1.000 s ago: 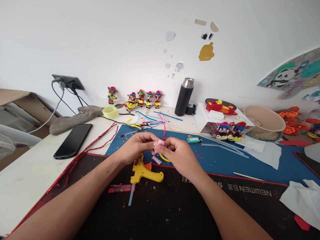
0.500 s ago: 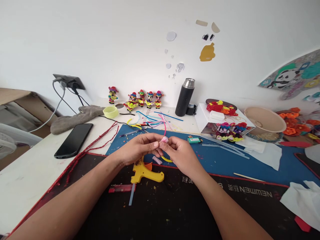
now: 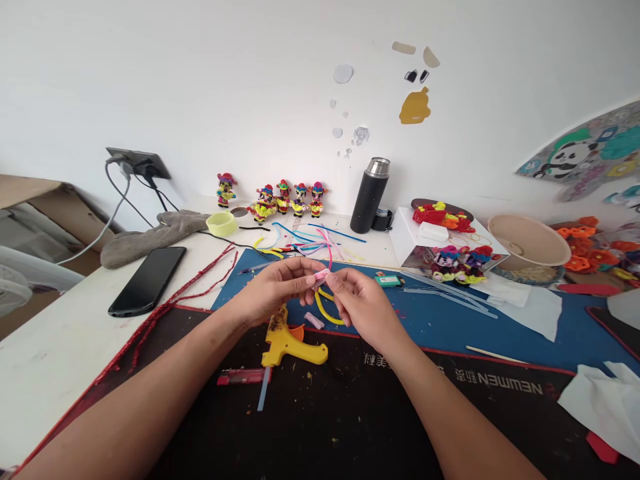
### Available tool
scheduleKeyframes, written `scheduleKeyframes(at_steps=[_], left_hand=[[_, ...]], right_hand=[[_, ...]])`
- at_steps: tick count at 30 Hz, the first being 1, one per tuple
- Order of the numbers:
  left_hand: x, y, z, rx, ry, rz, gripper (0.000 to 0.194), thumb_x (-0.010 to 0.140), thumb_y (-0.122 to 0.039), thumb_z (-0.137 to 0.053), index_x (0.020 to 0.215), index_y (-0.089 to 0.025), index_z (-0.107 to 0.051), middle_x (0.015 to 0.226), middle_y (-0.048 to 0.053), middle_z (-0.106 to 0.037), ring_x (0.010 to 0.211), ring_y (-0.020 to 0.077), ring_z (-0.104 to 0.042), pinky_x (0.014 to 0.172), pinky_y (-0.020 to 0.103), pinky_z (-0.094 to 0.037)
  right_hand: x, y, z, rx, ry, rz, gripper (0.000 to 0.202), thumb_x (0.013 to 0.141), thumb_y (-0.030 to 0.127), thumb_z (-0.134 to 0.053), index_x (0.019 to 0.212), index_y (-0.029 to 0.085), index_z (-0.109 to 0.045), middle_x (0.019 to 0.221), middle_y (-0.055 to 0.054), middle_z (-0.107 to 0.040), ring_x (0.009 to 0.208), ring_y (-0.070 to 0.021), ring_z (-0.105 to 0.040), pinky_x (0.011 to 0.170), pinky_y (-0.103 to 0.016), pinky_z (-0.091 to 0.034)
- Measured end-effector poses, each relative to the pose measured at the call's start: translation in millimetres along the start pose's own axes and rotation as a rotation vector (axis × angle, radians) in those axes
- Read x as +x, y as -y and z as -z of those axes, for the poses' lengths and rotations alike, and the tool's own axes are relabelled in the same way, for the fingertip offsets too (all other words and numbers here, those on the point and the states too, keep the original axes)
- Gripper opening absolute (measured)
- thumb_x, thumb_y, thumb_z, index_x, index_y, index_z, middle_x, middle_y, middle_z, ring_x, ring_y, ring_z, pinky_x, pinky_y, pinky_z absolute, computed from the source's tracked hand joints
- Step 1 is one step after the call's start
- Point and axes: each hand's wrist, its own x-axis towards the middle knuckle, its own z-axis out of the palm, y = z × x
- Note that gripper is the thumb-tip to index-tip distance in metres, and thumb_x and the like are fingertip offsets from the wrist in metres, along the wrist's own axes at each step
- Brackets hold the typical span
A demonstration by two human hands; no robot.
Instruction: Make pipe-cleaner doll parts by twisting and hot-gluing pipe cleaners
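Note:
A small light-pink fuzzy piece (image 3: 321,276), like folded pipe cleaner, is pinched between the fingertips of both hands above the blue mat. My left hand (image 3: 280,290) has thumb and forefinger on its left end. My right hand (image 3: 357,297) pinches its right end. Below them on the mat lie another pale-pink piece (image 3: 314,321) and a curved yellow pipe cleaner (image 3: 326,313). Just under my left hand rests a yellow hot glue gun (image 3: 295,348), a glue stick jutting from its back. A pink-red cutter (image 3: 240,377) lies beside it.
Several small pipe-cleaner figures (image 3: 283,197) stand along the wall, left of a black thermos (image 3: 370,195). Loose coloured pipe cleaners (image 3: 320,241) lie behind my hands. A phone (image 3: 147,281) and dark-red stems (image 3: 165,310) are at left; glue sticks (image 3: 450,297) and a bowl (image 3: 530,239) at right.
The pink piece has turned and now shows lengthwise between my fingertips. My hands have drawn slightly apart, and more of the yellow pipe cleaner shows beneath them.

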Motion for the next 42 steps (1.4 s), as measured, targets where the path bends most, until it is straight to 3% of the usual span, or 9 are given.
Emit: scheduleKeyframes(at_steps=[6, 20, 29, 35, 42], left_hand=[[-1.2, -3.0, -3.7, 0.082, 0.052, -0.002, 0.033, 0.084, -0.037, -0.085, 0.098, -0.015, -0.066, 0.078, 0.000, -0.065, 0.065, 0.0123, -0.061, 0.064, 0.026, -0.051], [-1.5, -0.8, -4.8, 0.132, 0.054, -0.027, 0.035, 0.083, -0.036, -0.087, 0.097, -0.017, -0.062, 0.081, 0.000, -0.064, 0.069, 0.0124, -0.061, 0.065, 0.026, -0.051], [-3.9, -0.7, -9.3, 0.167, 0.059, -0.044, 0.034, 0.085, -0.036, -0.085, 0.099, -0.017, -0.061, 0.078, -0.002, -0.063, 0.066, 0.0112, -0.060, 0.064, 0.025, -0.053], [-2.0, -1.0, -11.1, 0.151, -0.011, -0.050, 0.036, 0.084, -0.038, -0.085, 0.103, -0.014, -0.068, 0.087, 0.003, -0.068, 0.071, 0.0141, -0.066, 0.066, 0.027, -0.054], [-2.3, -0.9, -12.1, 0.140, -0.018, -0.043, 0.034, 0.081, -0.039, -0.088, 0.095, -0.015, -0.069, 0.077, 0.000, -0.068, 0.067, 0.0138, -0.065, 0.065, 0.027, -0.053]], right_hand=[[0.4, -2.3, -0.1, 0.033, 0.019, 0.005, 0.046, 0.093, 0.067, -0.064, 0.096, 0.022, -0.064, 0.065, 0.005, -0.059, 0.044, -0.0107, -0.052, 0.043, -0.024, -0.035], [1.1, -4.3, -0.9, 0.029, 0.035, -0.011, 0.034, 0.092, 0.056, -0.066, 0.093, 0.022, -0.062, 0.050, 0.009, -0.055, 0.039, -0.0111, -0.049, 0.043, -0.023, -0.037], [2.1, -5.4, -2.9, 0.071, 0.000, -0.022, 0.039, 0.087, 0.060, -0.071, 0.084, 0.024, -0.057, 0.047, 0.011, -0.044, 0.035, -0.0091, -0.036, 0.037, -0.023, -0.027], [0.1, -2.2, -3.8, 0.080, -0.034, -0.016, 0.043, 0.088, 0.065, -0.069, 0.085, 0.023, -0.057, 0.051, 0.009, -0.046, 0.040, -0.0104, -0.040, 0.039, -0.024, -0.031], [1.9, -5.3, -3.4, 0.077, -0.030, 0.005, 0.044, 0.086, 0.066, -0.069, 0.083, 0.024, -0.057, 0.050, 0.009, -0.045, 0.040, -0.0110, -0.039, 0.040, -0.024, -0.031]])
